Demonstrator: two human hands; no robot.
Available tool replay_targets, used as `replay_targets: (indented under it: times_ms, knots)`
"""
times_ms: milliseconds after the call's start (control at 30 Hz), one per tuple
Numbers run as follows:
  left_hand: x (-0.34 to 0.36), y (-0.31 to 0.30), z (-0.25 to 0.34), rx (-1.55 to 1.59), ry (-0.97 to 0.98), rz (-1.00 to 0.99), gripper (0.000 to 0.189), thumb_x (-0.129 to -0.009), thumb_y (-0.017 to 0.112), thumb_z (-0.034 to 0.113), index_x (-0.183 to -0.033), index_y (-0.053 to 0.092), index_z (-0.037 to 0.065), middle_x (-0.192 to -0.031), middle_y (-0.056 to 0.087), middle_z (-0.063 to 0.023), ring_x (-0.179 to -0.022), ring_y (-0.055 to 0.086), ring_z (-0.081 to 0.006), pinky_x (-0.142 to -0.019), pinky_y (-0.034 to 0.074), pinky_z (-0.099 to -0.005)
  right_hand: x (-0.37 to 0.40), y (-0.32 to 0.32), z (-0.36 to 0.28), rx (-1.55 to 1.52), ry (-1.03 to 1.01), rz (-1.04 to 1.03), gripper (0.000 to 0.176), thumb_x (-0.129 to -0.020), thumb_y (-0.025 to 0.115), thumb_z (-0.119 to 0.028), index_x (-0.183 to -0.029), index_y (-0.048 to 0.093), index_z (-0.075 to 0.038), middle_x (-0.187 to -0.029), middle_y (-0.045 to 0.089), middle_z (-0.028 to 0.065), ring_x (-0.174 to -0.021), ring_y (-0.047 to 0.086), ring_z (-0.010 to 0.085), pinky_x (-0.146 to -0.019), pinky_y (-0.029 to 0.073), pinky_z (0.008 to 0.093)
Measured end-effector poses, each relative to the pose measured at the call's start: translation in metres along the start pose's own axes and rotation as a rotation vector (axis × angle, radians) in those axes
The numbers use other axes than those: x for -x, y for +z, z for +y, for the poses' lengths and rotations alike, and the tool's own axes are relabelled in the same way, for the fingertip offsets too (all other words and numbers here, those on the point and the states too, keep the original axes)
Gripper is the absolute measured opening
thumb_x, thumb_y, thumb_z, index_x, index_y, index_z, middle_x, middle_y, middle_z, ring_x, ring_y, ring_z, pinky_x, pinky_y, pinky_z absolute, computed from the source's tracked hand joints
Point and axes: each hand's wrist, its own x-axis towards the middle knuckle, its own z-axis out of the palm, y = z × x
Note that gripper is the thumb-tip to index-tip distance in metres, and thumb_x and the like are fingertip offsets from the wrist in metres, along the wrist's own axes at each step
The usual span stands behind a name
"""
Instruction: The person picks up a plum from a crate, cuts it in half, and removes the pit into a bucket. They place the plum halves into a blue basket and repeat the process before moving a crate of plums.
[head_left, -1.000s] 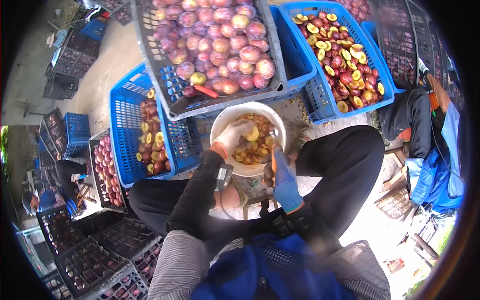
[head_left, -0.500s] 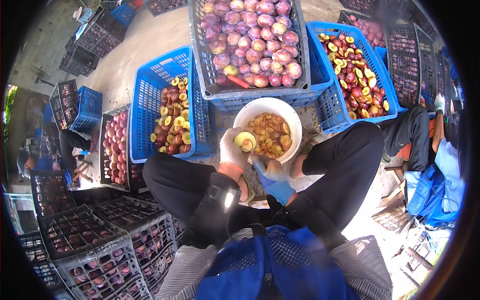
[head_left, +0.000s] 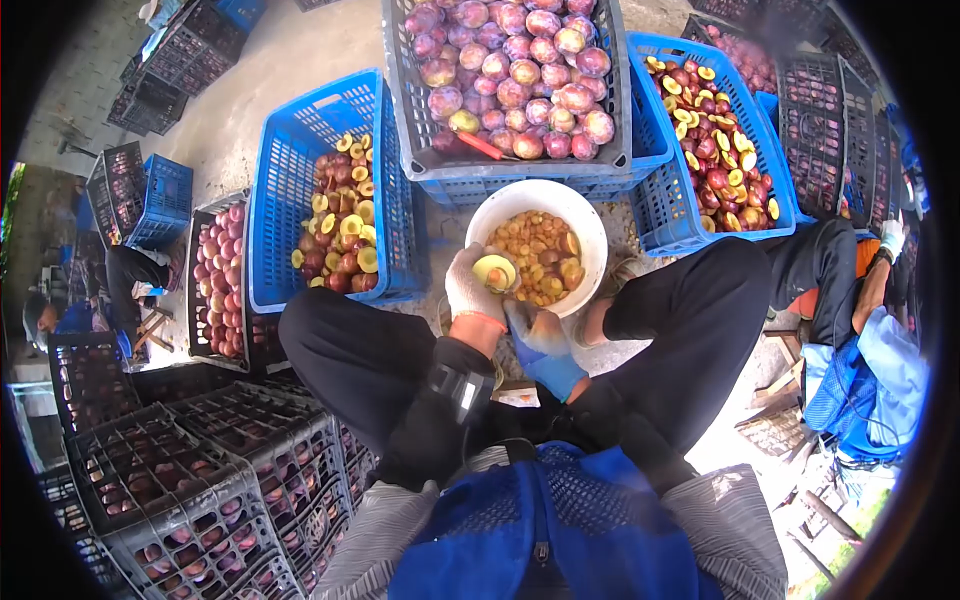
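Observation:
My left hand (head_left: 468, 290), in a pale glove, is closed around a halved plum (head_left: 497, 272) whose yellow cut face and brown pit face up. Just below it, my right hand (head_left: 546, 352), in a white and blue glove, has its fingers curled with the tips close to the fruit. Whatever those fingers may hold is hidden. Both hands are at the near rim of a white bucket (head_left: 540, 194). Inside the bucket lie many small brownish-yellow pieces (head_left: 540, 255), which look like pits with flesh.
Ahead, a black crate (head_left: 515, 172) of whole plums rests on a blue one, with a slim red object (head_left: 480, 145) on the fruit. Blue crates of halved plums stand left (head_left: 285, 190) and right (head_left: 668, 222). Stacked black crates (head_left: 180, 480) are at lower left. A person (head_left: 850, 300) sits at right.
The view has shifted slightly. My left hand still grips the plum half, which is tilted a little differently. My right hand stays just below it, with its fingers slightly shifted.

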Motion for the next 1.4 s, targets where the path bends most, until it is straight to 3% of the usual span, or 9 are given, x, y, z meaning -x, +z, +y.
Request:
replay_targets:
  times_ms: [333, 500, 700, 900, 1033, 1133, 1167, 1267, 1400]
  knots:
    - [-0.025, -0.028, -0.014, -0.294, 0.261, 0.024, 0.029, -0.097, 0.051, 0.023, -0.080, 0.061, 0.002, -0.073, 0.065, -0.0124, -0.062, 0.063, -0.0249, -0.057, 0.052, -0.0339, 0.000, -0.010, -0.012, -0.609, 0.646, -0.266, 0.057, -0.103, 0.054, -0.053, -0.094, 0.069, 0.002, -0.073, 0.067, 0.0068, -0.062, 0.060, 0.0147, -0.058, 0.046, 0.0322]
    - [-0.003, -0.019, -0.008, -0.093, -0.048, 0.056, 0.038, -0.100, 0.048, 0.028, -0.080, 0.062, -0.001, -0.067, 0.064, -0.0137, -0.056, 0.060, -0.0248, -0.058, 0.051, -0.0332, 0.004, 0.000, -0.008, -0.427, 0.370, -0.152, 0.056, -0.103, 0.054, -0.052, -0.091, 0.069, 0.001, -0.072, 0.069, 0.0087, -0.062, 0.063, 0.0181, -0.062, 0.049, 0.0342]
    - [0.002, -0.028, 0.001, -0.653, 0.593, -0.204, 0.039, -0.099, 0.051, 0.031, -0.076, 0.062, 0.002, -0.066, 0.063, -0.0156, -0.055, 0.058, -0.0257, -0.055, 0.047, -0.0312, 0.009, -0.014, -0.024, -0.741, 0.728, -0.258, 0.052, -0.101, 0.056, -0.057, -0.102, 0.061, -0.006, -0.065, 0.054, 0.0006, -0.046, 0.048, 0.0100, -0.042, 0.036, 0.0262]
    - [0.015, -0.018, 0.015, -0.091, -0.129, -0.442, 0.043, -0.098, 0.051, 0.040, -0.074, 0.060, 0.006, -0.063, 0.060, -0.0140, -0.053, 0.057, -0.0248, -0.056, 0.045, -0.0315, 0.004, -0.025, -0.020, -1.245, 0.887, -0.711, 0.054, -0.101, 0.049, -0.062, -0.094, 0.060, -0.009, -0.055, 0.042, -0.0038, -0.039, 0.033, 0.0069, -0.038, 0.026, 0.0242]
    - [-0.010, -0.021, 0.018, -0.043, -0.135, -0.299, 0.054, -0.102, 0.048, 0.054, -0.078, 0.060, 0.007, -0.073, 0.063, -0.0136, -0.066, 0.062, -0.0267, -0.062, 0.049, -0.0331, -0.004, -0.022, -0.010, -1.663, 0.637, -0.926, 0.058, -0.103, 0.042, -0.063, -0.092, 0.060, -0.009, -0.051, 0.034, -0.0047, -0.037, 0.030, 0.0089, -0.038, 0.025, 0.0260]
    - [-0.026, -0.020, 0.019, 0.137, 0.004, 0.051, 0.056, -0.101, 0.048, 0.056, -0.081, 0.062, 0.007, -0.079, 0.066, -0.0120, -0.075, 0.064, -0.0270, -0.066, 0.051, -0.0369, -0.020, -0.015, -0.002, -1.917, 0.475, -0.802, 0.057, -0.105, 0.039, -0.061, -0.088, 0.058, -0.010, -0.048, 0.031, -0.0041, -0.036, 0.029, 0.0103, -0.037, 0.022, 0.0277]
    - [-0.023, -0.024, 0.024, 0.110, 0.013, 0.019, 0.057, -0.101, 0.049, 0.058, -0.082, 0.064, 0.006, -0.082, 0.067, -0.0097, -0.078, 0.064, -0.0259, -0.070, 0.052, -0.0394, -0.023, -0.014, 0.000, -1.648, 0.841, -0.496, 0.056, -0.104, 0.042, -0.061, -0.088, 0.058, -0.010, -0.050, 0.033, -0.0031, -0.036, 0.028, 0.0106, -0.037, 0.022, 0.0287]
    - [-0.022, -0.023, 0.050, 0.034, 0.152, 0.085, 0.056, -0.102, 0.048, 0.055, -0.082, 0.064, 0.006, -0.080, 0.066, -0.0095, -0.076, 0.064, -0.0230, -0.069, 0.051, -0.0360, -0.026, -0.006, 0.002, -1.511, 1.021, -0.356, 0.061, -0.101, 0.043, -0.066, -0.089, 0.061, -0.009, -0.049, 0.035, -0.0052, -0.035, 0.029, 0.0104, -0.037, 0.027, 0.0261]
    - [-0.013, -0.027, 0.119, -0.426, 0.848, 0.271, 0.053, -0.104, 0.047, 0.046, -0.077, 0.063, 0.003, -0.075, 0.064, -0.0083, -0.065, 0.058, -0.0176, -0.067, 0.050, -0.0292, -0.016, -0.010, -0.013, -1.033, 0.831, -0.002, 0.060, -0.097, 0.052, -0.066, -0.086, 0.064, -0.008, -0.052, 0.041, -0.0031, -0.037, 0.035, 0.0088, -0.037, 0.027, 0.0242]
